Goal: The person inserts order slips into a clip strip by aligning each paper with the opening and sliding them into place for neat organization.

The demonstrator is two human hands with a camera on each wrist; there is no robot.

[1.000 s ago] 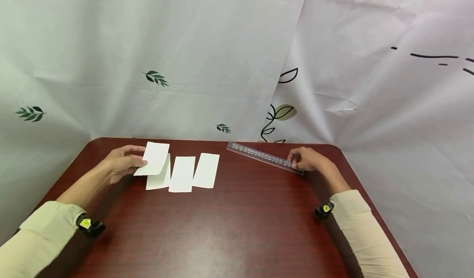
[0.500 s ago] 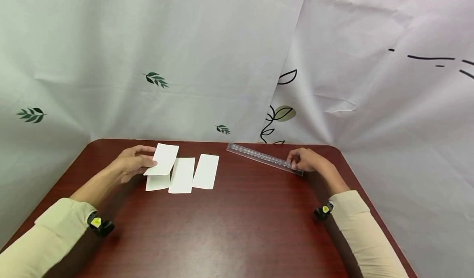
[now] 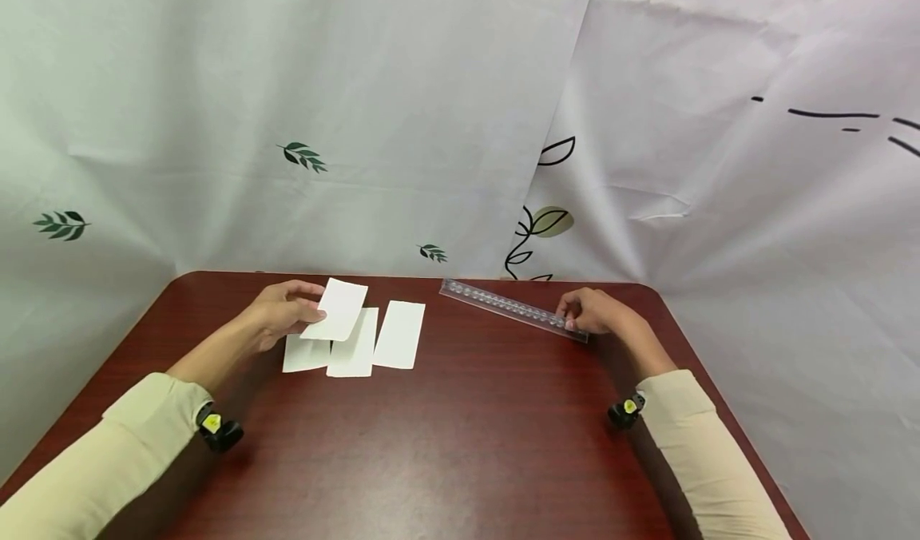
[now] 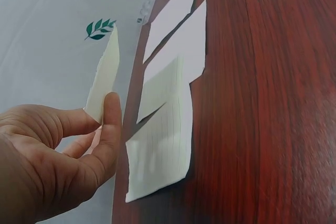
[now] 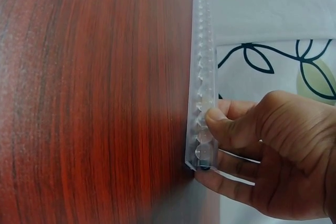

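My left hand (image 3: 283,314) pinches a white slip of paper (image 3: 339,310) between thumb and fingers, raised and tilted above the table. Below it lie the left paper slip (image 3: 306,356) and the middle slip (image 3: 352,358), both partly covered from the head view. The right slip (image 3: 400,334) lies in full sight beside them. Faint lines run across the nearest slip (image 4: 160,150) in the left wrist view. At the far right, my right hand (image 3: 595,311) grips the near end of a clear plastic strip (image 3: 503,307) with round bumps along it, thumb on top.
The dark red wooden table (image 3: 431,444) has rounded far corners. Behind it hangs a pale cloth (image 3: 395,125) printed with leaves, close to the table's far edge. The strip's far end lies near that edge.
My left hand has moved to the right with its paper slip, from over the left slip to partly over the middle one. The right hand and the plastic strip have stayed put.
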